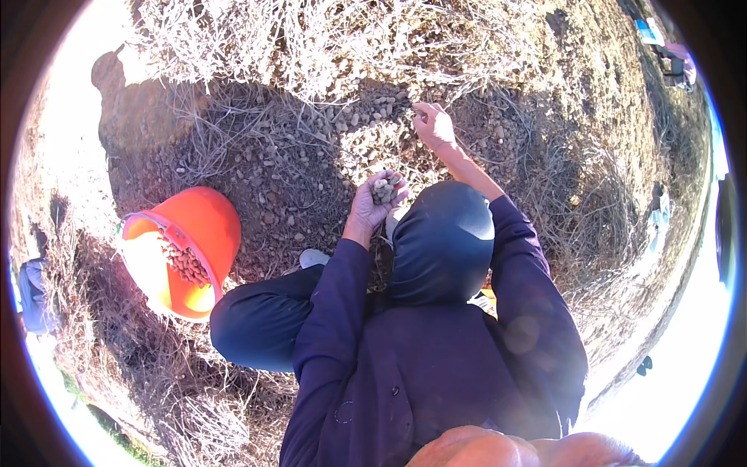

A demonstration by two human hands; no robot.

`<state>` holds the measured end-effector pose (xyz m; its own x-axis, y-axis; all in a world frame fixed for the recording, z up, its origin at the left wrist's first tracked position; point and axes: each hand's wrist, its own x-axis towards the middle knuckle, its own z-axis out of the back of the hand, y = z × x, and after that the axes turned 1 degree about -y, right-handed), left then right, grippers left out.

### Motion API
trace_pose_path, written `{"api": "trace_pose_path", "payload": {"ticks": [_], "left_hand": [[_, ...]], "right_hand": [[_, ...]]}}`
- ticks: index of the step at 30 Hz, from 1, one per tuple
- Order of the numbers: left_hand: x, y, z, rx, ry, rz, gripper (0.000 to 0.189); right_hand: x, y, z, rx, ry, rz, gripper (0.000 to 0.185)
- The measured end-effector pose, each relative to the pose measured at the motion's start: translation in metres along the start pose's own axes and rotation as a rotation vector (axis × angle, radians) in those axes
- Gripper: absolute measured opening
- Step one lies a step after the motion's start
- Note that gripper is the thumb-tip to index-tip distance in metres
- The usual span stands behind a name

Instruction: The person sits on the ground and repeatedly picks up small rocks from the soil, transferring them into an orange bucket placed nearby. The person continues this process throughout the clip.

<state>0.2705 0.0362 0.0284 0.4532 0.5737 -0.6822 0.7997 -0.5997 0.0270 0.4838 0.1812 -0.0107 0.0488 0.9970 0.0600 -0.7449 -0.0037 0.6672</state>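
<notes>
Cupped palm up, my left hand (370,204) holds a pile of unshelled peanuts (385,190) in front of my raised knee. My right hand (435,125) reaches farther out, low over the soil, with its thumb and fingertips brought together; whether a peanut is between them cannot be told. Loose peanuts (382,108) lie scattered on the ground just left of that hand. An orange-red plastic bucket (204,219) is tipped on its side to my left, its mouth facing away from my hands, with peanuts (187,265) inside.
Dry plant stems (292,41) cover the ground ahead, and more straw (210,420) lies behind the bucket. My bent leg (262,321) is between the bucket and my body. Partly visible people (677,64) are at the far right edge; a blue-grey cloth item (35,292) shows at the left edge.
</notes>
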Motion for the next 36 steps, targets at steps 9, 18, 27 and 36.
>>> {"api": "trace_pose_path", "payload": {"ticks": [9,18,27,36], "left_hand": [[-0.003,-0.001,0.001,-0.015,-0.029,0.003,0.021],[-0.009,-0.004,0.002,0.008,-0.067,-0.009,0.021],[-0.006,-0.002,0.003,0.007,-0.099,0.0,0.021],[0.0,-0.006,0.003,-0.019,-0.01,-0.017,0.03]], "right_hand": [[0.045,0.028,-0.033,-0.021,0.027,0.176,0.02],[0.044,0.044,-0.043,-0.126,0.482,0.059,0.023],[0.056,0.043,-0.038,0.135,0.478,-0.134,0.021],[0.018,0.06,0.04,1.257,0.515,-0.678,0.026]]}}
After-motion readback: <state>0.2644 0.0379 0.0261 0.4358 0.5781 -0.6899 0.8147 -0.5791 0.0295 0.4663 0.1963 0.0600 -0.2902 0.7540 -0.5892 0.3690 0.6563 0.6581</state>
